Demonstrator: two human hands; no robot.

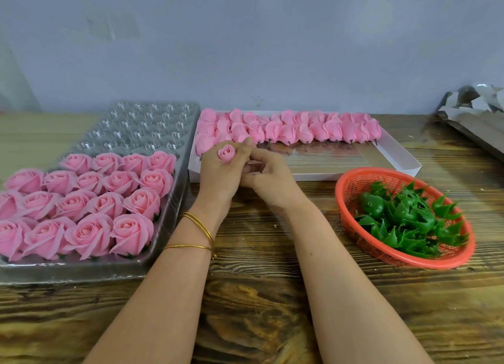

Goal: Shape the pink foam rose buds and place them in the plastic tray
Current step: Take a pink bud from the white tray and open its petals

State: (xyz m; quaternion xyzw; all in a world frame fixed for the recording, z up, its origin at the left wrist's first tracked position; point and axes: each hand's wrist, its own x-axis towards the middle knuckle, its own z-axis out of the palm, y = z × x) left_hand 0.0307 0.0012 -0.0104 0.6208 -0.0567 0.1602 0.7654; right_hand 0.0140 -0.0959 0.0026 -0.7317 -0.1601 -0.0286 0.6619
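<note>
My left hand (221,170) grips a small pink foam rose bud (227,153) upright, its spiral centre facing up. My right hand (266,172) is pressed against the left, its fingers curled at the bud's lower side; what they hold there is hidden. To the left lies the clear plastic tray (174,200), its near half filled with several opened pink roses (90,200) and its far cups bare. Behind my hands a white cardboard box (392,156) holds several closed pink buds (300,129) in rows.
A red plastic basket (351,189) with several green calyx pieces (409,219) stands at the right on the wooden table (259,295). Crumpled silver wrapping (474,107) lies at the far right. A grey wall (245,36) closes off the back.
</note>
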